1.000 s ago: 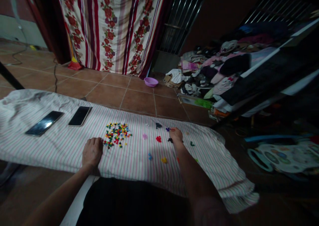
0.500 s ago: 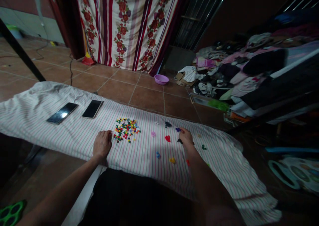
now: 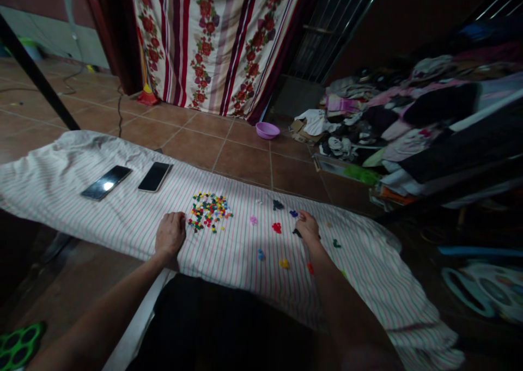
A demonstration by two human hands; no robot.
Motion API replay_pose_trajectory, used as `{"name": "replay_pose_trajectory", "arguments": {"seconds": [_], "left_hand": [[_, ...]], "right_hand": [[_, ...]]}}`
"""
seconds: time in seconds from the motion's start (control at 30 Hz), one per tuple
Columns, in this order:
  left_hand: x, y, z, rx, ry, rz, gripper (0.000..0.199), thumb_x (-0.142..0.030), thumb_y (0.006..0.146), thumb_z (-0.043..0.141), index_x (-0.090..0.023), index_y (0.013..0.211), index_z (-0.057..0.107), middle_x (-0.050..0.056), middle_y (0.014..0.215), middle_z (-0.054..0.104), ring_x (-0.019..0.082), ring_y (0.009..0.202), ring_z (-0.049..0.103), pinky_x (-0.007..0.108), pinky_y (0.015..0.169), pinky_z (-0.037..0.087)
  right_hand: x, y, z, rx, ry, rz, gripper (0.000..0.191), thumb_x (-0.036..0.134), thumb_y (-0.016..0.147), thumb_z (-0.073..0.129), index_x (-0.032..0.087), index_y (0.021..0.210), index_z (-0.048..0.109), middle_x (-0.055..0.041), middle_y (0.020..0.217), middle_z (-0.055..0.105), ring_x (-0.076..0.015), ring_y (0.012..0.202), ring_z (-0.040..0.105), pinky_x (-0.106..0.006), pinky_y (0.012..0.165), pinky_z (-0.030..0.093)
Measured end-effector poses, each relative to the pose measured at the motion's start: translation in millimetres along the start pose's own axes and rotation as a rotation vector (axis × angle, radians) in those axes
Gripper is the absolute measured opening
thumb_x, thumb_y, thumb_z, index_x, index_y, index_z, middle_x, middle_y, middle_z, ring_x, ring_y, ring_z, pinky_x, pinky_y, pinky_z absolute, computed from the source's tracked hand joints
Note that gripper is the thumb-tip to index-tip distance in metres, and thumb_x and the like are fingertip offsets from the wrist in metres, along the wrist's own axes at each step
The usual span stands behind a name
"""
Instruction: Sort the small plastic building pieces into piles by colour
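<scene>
Left hand (image 3: 170,233) rests curled beside mixed beads (image 3: 210,212). Right hand (image 3: 308,226) is by purple beads (image 3: 293,213). Whether they hold any is unclear.

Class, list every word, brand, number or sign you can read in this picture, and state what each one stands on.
No readable text anywhere.
Phone with the bright reflection: no lettering visible.
Darker phone: no lettering visible.
Mixed pile of coloured pieces: too small to tell any marking.
Cardboard by the clothes: too small and dim to read.
</scene>
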State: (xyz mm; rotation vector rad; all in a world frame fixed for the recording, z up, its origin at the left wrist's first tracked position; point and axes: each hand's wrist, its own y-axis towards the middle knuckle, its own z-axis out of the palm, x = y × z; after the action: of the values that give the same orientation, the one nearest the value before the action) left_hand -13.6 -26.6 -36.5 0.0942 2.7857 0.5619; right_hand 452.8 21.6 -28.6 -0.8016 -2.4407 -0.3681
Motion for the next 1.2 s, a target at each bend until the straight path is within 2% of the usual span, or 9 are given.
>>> {"name": "replay_pose_trajectory", "arguments": {"seconds": [0.13, 0.27, 0.43, 0.7, 0.93, 1.2], "left_hand": [[-1, 0, -1.3, 0.003, 0.009, 0.006, 0.028, -0.029, 0.094, 0.032, -0.018, 0.095, 0.058, 0.010, 0.084, 0.061, 0.024, 0.086, 0.052, 0.037, 0.080, 0.041], [-3, 1, -2.9, 0.016, 0.024, 0.025, 0.028, -0.029, 0.093, 0.032, -0.018, 0.094, 0.058, 0.010, 0.084, 0.061, 0.024, 0.085, 0.051, 0.038, 0.080, 0.040], [-5, 1, -4.6, 0.031, 0.050, 0.021, 0.028, -0.029, 0.093, 0.034, -0.020, 0.093, 0.060, 0.009, 0.086, 0.060, 0.024, 0.086, 0.051, 0.038, 0.079, 0.039], [-3, 1, -6.4, 0.053, 0.024, 0.031, 0.026, -0.027, 0.090, 0.039, -0.020, 0.094, 0.064, 0.011, 0.092, 0.059, 0.025, 0.090, 0.050, 0.038, 0.081, 0.041], [-5, 1, -9.7, 0.059, -0.026, 0.012, 0.029, -0.028, 0.090, 0.040, -0.023, 0.097, 0.068, 0.010, 0.093, 0.059, 0.024, 0.090, 0.050, 0.038, 0.079, 0.042], [-5, 1, -9.7, 0.079, -0.015, 0.022, 0.031, -0.030, 0.092, 0.039, -0.025, 0.101, 0.069, 0.009, 0.094, 0.060, 0.024, 0.089, 0.049, 0.036, 0.077, 0.039]], "right_hand": [[12, -10, -4, -0.097, -0.060, -0.041, 0.045, 0.009, 0.074, 0.043, 0.011, 0.111, 0.068, -0.0131, 0.100, 0.067, -0.0235, 0.101, 0.059, -0.032, 0.093, 0.043], [34, -25, -1, -0.125, -0.017, -0.182, 0.041, 0.012, 0.076, 0.042, 0.010, 0.108, 0.068, -0.0153, 0.102, 0.065, -0.0248, 0.105, 0.056, -0.034, 0.095, 0.043], [64, -50, 17, -0.070, 0.105, -0.363, 0.038, 0.014, 0.076, 0.043, 0.015, 0.102, 0.070, -0.0123, 0.103, 0.064, -0.0226, 0.099, 0.058, -0.035, 0.093, 0.045], [108, -105, 57, 0.094, 0.264, -0.606, 0.033, 0.017, 0.080, 0.044, 0.018, 0.097, 0.072, -0.0081, 0.097, 0.063, -0.0176, 0.086, 0.061, -0.030, 0.084, 0.049], [139, -148, 84, 0.221, 0.287, -0.710, 0.035, 0.013, 0.084, 0.043, 0.023, 0.097, 0.074, -0.0062, 0.099, 0.061, -0.0174, 0.092, 0.060, -0.030, 0.087, 0.049], [180, -164, 106, 0.246, 0.163, -0.778, 0.029, 0.016, 0.085, 0.050, 0.025, 0.095, 0.076, -0.0064, 0.097, 0.060, -0.0197, 0.098, 0.055, -0.032, 0.092, 0.045]]}}
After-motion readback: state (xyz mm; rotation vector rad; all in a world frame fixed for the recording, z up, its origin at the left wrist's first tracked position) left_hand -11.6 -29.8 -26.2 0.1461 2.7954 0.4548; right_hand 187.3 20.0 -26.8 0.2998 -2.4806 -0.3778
